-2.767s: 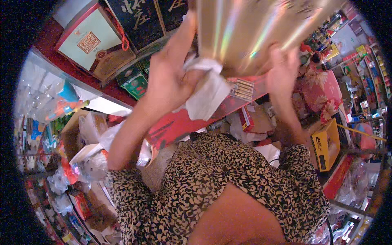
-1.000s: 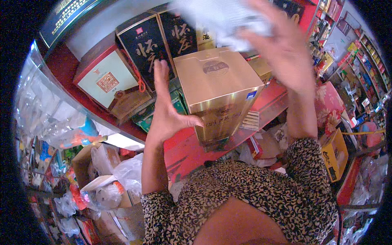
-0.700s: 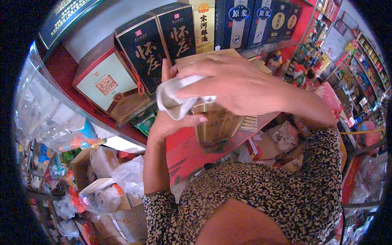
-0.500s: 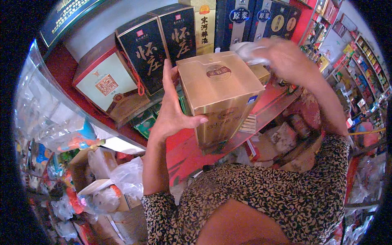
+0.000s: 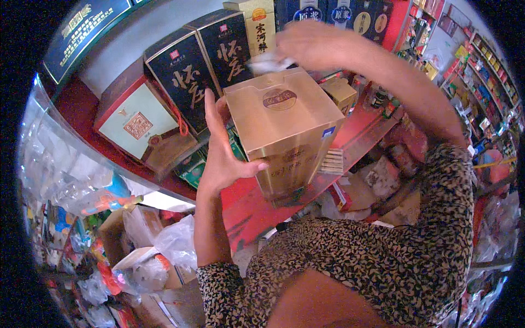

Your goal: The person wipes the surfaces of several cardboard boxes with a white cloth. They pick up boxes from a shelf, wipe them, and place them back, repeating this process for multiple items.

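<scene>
A tall gold carton (image 5: pixel 290 120) stands upright on a red shelf (image 5: pixel 243 218), with a round brown emblem on its top. My left hand (image 5: pixel 224 158) grips its left side, thumb on the near face and fingers along the far left edge. Beyond the carton's far top edge, my right hand (image 5: pixel 314 46) is closed around a crumpled white cloth (image 5: pixel 268 64). Motion blurs this hand, and whether the cloth touches the carton is unclear.
Black boxes (image 5: pixel 180 82) and a white-and-brown box (image 5: pixel 134 123) line the back. A smaller gold box (image 5: pixel 340 94) sits behind the carton, right of it. Lower left is an open cardboard box (image 5: pixel 115 229) with plastic bags. Stocked shelves (image 5: pixel 489 71) rise at far right.
My right hand has swept left with the cloth, from beyond the carton's right corner to its far left edge. My left hand keeps its hold; the whole view has shifted slightly.
</scene>
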A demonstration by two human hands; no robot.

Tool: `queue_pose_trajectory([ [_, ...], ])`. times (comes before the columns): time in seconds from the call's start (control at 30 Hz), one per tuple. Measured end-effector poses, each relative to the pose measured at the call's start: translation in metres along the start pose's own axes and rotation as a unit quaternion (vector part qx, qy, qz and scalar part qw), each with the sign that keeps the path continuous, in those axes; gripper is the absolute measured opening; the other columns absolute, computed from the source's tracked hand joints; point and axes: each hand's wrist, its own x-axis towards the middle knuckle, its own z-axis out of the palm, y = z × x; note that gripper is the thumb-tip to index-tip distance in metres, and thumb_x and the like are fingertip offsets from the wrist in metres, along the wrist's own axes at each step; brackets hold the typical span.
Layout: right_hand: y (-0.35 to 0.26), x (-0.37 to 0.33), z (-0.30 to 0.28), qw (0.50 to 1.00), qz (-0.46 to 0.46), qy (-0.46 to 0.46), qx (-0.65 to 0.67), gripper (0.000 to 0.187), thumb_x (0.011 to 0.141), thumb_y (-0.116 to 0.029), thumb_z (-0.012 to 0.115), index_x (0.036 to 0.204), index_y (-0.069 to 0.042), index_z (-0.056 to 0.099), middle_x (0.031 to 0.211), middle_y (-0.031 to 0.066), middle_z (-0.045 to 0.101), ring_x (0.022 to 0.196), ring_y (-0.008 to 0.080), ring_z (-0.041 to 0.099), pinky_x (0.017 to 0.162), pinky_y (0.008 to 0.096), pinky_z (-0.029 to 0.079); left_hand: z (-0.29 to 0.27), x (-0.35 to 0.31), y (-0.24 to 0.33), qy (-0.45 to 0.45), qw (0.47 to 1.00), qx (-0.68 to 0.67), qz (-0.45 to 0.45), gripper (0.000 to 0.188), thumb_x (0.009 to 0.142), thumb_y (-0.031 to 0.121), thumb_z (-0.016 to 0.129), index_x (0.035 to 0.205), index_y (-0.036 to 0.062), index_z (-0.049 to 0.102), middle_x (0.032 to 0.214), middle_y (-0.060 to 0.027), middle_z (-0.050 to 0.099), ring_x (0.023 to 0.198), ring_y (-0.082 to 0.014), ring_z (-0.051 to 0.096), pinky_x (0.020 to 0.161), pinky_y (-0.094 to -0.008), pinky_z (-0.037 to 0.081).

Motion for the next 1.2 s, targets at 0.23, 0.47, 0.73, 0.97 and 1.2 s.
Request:
queue_pose_trajectory([
  [0.23, -0.02, 0.024, -0.021, 0.939, -0.206, 0.204, 0.183, 0.04, 0.079, -0.002, 0.055, 0.116, -0.014, 0.066, 0.101, 0.0178, 0.066, 0.093, 0.0358, 0.064, 0.079, 0.0427, 0.052, -0.001, 0.002, -0.006, -0.016, 0.997, 0.068, 0.019, 0.146, 0.05, 0.053, 0.085, 0.149, 0.0066, -0.012, 0.147, -0.0229, 0.024, 0.136, -0.0347, 0.031, 0.113, -0.0464, 0.024],
  [0.47, -0.029, -0.002, -0.008, 0.967, -0.173, 0.065, 0.174, 0.05, 0.075, 0.001, 0.061, 0.123, -0.012, 0.059, 0.103, 0.0167, 0.061, 0.099, 0.036, 0.06, 0.083, 0.0427, 0.048, 0.002, 0.003, -0.002, 0.0, 1.0, 0.006, 0.014, 0.147, 0.05, 0.057, 0.084, 0.149, 0.0085, -0.014, 0.146, -0.0225, 0.026, 0.136, -0.0345, 0.031, 0.111, -0.0457, 0.026],
  [0.73, 0.07, -0.1, 0.026, 0.985, -0.089, -0.041, 0.143, 0.041, 0.078, 0.006, 0.055, 0.113, -0.012, 0.064, 0.097, 0.0128, 0.063, 0.093, 0.0295, 0.062, 0.082, 0.0404, 0.049, 0.006, 0.004, 0.006, 0.0, 1.0, 0.018, -0.009, 0.149, 0.049, 0.06, 0.085, 0.149, 0.0087, -0.012, 0.147, -0.0217, 0.025, 0.134, -0.0337, 0.034, 0.11, -0.0461, 0.028],
  [0.97, 0.03, -0.041, 0.016, 0.9, -0.096, 0.291, 0.31, 0.037, 0.083, -0.004, 0.054, 0.117, -0.011, 0.064, 0.097, 0.0159, 0.067, 0.085, 0.0298, 0.065, 0.075, 0.0386, 0.054, 0.007, 0.004, 0.003, 0.002, 1.0, -0.013, -0.011, 0.147, 0.051, 0.059, 0.085, 0.15, 0.0115, -0.013, 0.148, -0.022, 0.024, 0.135, -0.0336, 0.032, 0.11, -0.0463, 0.028],
  [1.2, -0.065, 0.019, -0.002, 0.938, -0.208, 0.197, 0.195, 0.03, 0.075, -0.004, 0.061, 0.104, -0.01, 0.068, 0.083, 0.017, 0.067, 0.082, 0.0367, 0.065, 0.07, 0.0443, 0.051, -0.002, -0.01, -0.004, 0.064, 0.998, 0.005, -0.001, 0.144, 0.049, 0.063, 0.084, 0.15, 0.0089, -0.004, 0.146, -0.0217, 0.029, 0.133, -0.0323, 0.036, 0.108, -0.0453, 0.031],
])
